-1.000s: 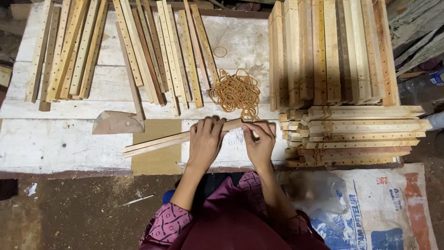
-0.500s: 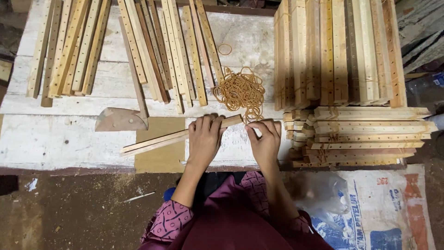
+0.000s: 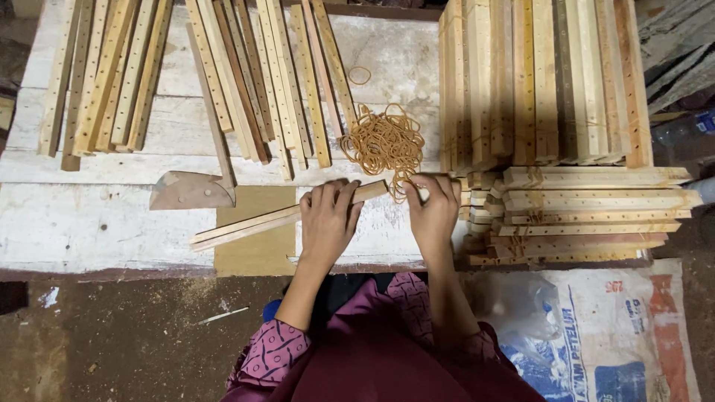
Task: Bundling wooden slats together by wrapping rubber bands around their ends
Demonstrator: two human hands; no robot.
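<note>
Both hands lie palm-down; left hand (image 3: pixel 328 219) fingers clasp the wooden slats (image 3: pixel 253 223), right hand (image 3: pixel 433 212) (fingers curled) pinches a rubber band (image 3: pixel 404 187).

A worn white wooden counter (image 3: pixel 89 223) holds loose wooden slats (image 3: pixel 104 74) fanned across its far left. Tied bundles of drilled slats (image 3: pixel 536 82) stand stacked at right, more bundles (image 3: pixel 596 212) lying crosswise before them. A curved metal blade (image 3: pixel 190 191) rests left. A printed sack (image 3: pixel 596 335) lies on the dirt floor.
</note>
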